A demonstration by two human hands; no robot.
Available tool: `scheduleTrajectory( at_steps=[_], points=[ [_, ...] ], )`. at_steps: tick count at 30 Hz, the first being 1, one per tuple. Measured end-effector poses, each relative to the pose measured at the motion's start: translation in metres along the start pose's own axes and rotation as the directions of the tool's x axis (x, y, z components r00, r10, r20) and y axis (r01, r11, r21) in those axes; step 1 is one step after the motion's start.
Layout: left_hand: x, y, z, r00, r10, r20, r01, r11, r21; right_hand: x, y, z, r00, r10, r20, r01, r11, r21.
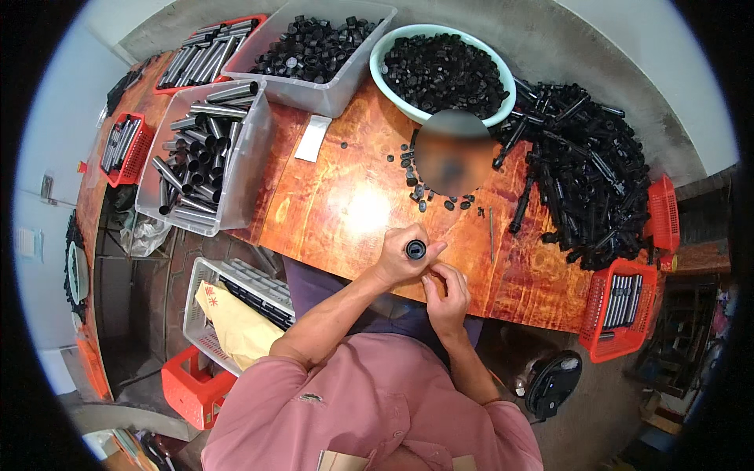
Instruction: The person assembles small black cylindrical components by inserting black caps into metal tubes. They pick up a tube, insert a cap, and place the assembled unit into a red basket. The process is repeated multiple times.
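My left hand [397, 257] is closed around a black tube [415, 250], whose round open end faces up over the table's front edge. Just to the right and nearer to my body, my right hand [448, 297] has its fingers curled and pressed together; whatever is in them, if anything, is too small or hidden to make out. The hands are close to each other. Beyond them, small black caps [422, 206] lie scattered on the wooden table [314, 228]. A thin metal rod [492, 235] rests to the right of the hands.
A pale green basin [375, 67] and a clear bin [345, 98] hold black caps. Another clear bin [255, 157] holds dark metal tubes. Black tubular parts [589, 173] are heaped at the right. Red baskets [652, 302] of tubes stand at both sides. A white crate [196, 302] sits below left.
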State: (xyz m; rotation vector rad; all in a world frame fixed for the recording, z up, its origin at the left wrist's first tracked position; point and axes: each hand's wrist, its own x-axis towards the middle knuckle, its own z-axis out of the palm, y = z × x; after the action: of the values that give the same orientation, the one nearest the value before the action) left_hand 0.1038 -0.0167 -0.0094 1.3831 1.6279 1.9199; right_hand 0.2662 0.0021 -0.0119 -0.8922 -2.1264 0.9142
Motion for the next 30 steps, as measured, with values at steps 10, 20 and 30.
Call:
scheduleTrajectory(
  at_steps=[10,20,30],
  points=[
    [-0.006,-0.003,0.001,0.997,0.077,-0.003,-0.077,0.996,0.049,0.004,-0.003,0.002,0.994,-0.091,-0.062,0.089,0.996,-0.023],
    [0.021,0.018,-0.021,0.747,-0.605,0.275,0.434,0.131,-0.891,0.000,0.002,-0.004,0.988,0.151,-0.034,-0.136,0.952,0.276],
    [-0.008,0.033,-0.012,0.723,-0.595,0.351,0.408,-0.041,-0.912,-0.008,0.000,-0.010,0.969,0.196,0.147,-0.240,0.884,0.402]
  ],
)
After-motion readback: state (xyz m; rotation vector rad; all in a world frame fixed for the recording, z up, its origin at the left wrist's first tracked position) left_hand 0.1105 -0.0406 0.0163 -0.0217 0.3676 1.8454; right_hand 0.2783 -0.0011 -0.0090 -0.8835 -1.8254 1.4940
